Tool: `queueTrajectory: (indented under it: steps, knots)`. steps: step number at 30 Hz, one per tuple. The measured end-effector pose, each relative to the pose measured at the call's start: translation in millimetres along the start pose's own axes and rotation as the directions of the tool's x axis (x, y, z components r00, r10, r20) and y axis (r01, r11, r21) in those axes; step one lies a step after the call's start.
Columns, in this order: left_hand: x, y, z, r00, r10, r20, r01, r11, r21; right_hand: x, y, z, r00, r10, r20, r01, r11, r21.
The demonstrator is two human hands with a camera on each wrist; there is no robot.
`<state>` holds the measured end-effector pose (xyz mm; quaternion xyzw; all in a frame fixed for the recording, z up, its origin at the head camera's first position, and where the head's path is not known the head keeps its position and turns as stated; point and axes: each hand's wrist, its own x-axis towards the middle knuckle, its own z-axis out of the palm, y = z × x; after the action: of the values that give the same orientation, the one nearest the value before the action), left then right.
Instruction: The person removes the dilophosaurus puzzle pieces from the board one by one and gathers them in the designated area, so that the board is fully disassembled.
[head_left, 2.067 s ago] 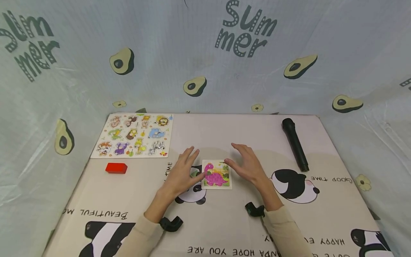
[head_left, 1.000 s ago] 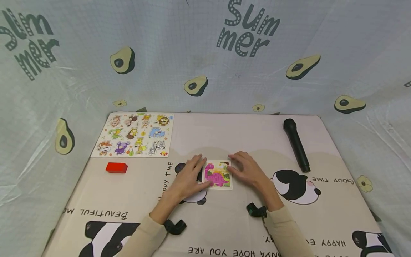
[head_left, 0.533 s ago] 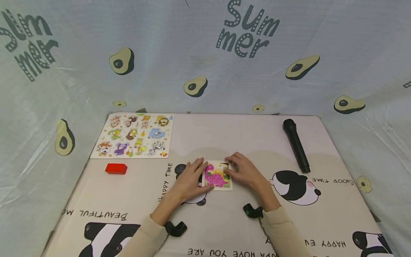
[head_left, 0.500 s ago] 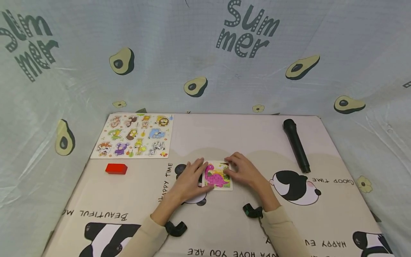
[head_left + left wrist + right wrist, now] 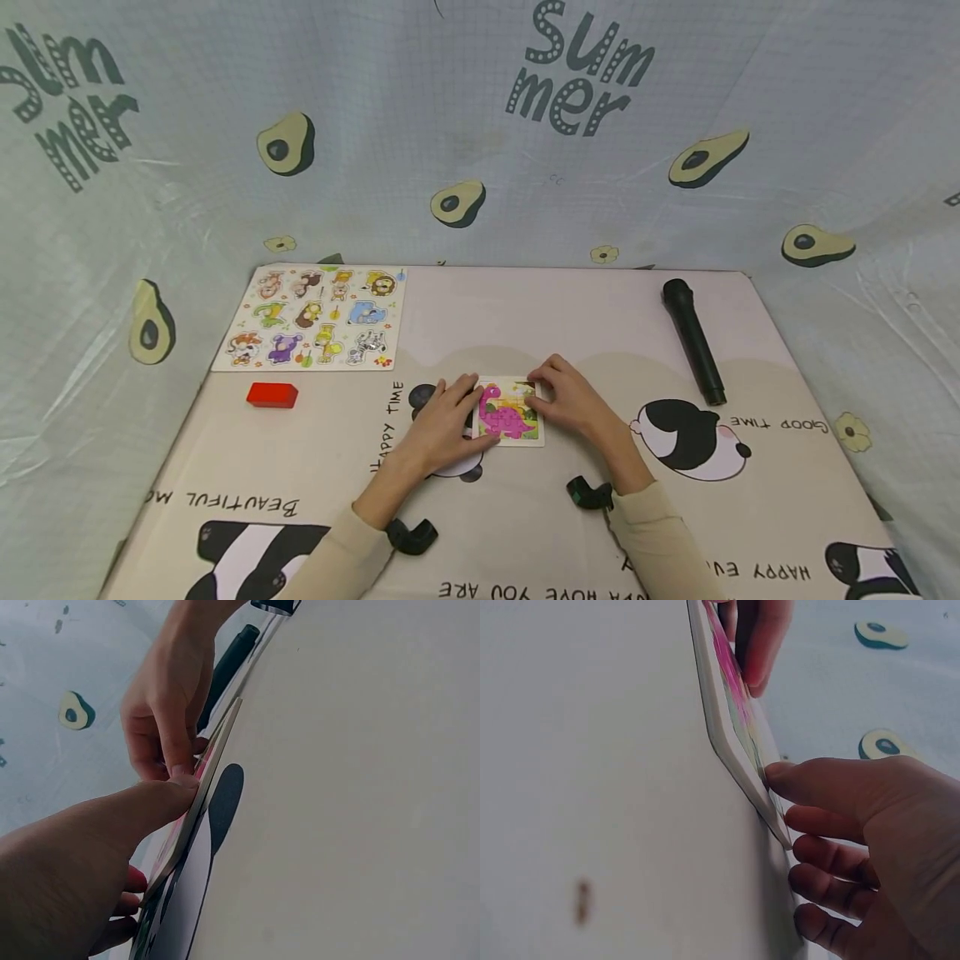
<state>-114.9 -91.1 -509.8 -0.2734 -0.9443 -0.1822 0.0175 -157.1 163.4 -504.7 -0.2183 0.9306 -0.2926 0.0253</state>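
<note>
A small square puzzle (image 5: 508, 421) with a pink dinosaur picture and a pale border lies on the panda-print table cover, in the middle of the head view. My left hand (image 5: 437, 429) holds it at the left side, thumb by the near edge and fingertips by the far left corner. At the far right corner, my right hand (image 5: 576, 398) grips it between thumb and fingers. The right wrist view shows the right thumb (image 5: 817, 784) on the puzzle's face and the other fingers curled beside its edge. Part of the picture's right side is hidden by that hand.
An animal puzzle board (image 5: 311, 318) lies at the far left, with a red block (image 5: 272, 395) in front of it. A black microphone-like stick (image 5: 693, 342) lies at the right. Avocado-print sheeting (image 5: 360, 125) rises behind and beside the table.
Both hands first hovered apart beside the puzzle, then closed in on its left and right sides. Over the last half second they have barely moved, and the puzzle has stayed in place.
</note>
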Motion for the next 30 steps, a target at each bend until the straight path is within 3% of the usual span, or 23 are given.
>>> queueTrajectory:
  steps: [7, 14, 30]
  knots:
    - [-0.7, 1.0, -1.5, 1.000, -0.003, 0.014, 0.003, 1.000, 0.017, 0.2, 0.9, -1.5, 1.000, 0.018, -0.005, -0.018, 1.000, 0.014]
    - [-1.1, 5.6, -1.8, 0.998, -0.024, 0.053, 0.025, 0.999, -0.032, -0.1, 2.9, -2.2, 1.000, 0.016, -0.006, -0.016, 1.000, 0.006]
    - [-1.4, 11.4, 5.5, 0.998, -0.002, 0.059, 0.002, 1.000, 0.006, 0.7, 0.5, -2.0, 0.999, 0.032, 0.029, -0.033, 0.999, 0.019]
